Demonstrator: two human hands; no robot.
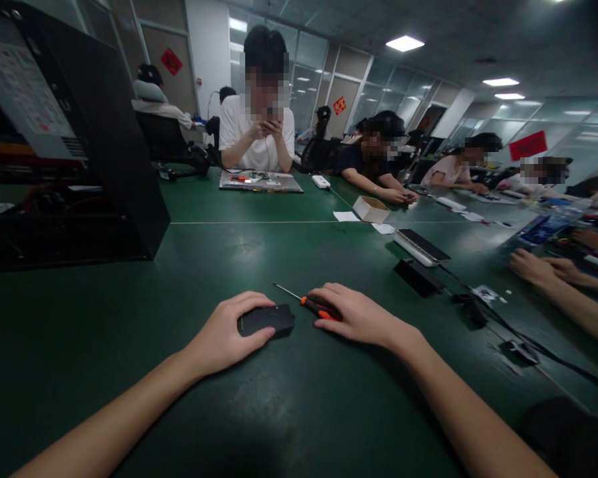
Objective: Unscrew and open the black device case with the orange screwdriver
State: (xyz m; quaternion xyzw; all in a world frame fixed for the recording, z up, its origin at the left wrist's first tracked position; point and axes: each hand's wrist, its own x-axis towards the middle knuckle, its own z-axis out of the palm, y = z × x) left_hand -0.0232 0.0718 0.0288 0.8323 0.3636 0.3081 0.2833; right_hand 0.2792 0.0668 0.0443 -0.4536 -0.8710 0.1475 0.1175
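My left hand (229,332) is closed round a flat black rectangular box (268,321) on the green table, thumb along its near side and fingers over its far side. To the right of the box, my right hand (349,312) curls over the handle of a screwdriver (320,307) with an orange and black grip. The screwdriver's thin metal shaft points away and to the left, its tip apart from the box. Part of its handle is hidden under my fingers.
A large black computer case (129,153) stands at the left. Right of me lie a black block (417,277), a power strip (418,247) and dark cables (523,332). A small open carton (371,210) sits farther back. Another person's arms (558,285) rest at the right; several people sit beyond.
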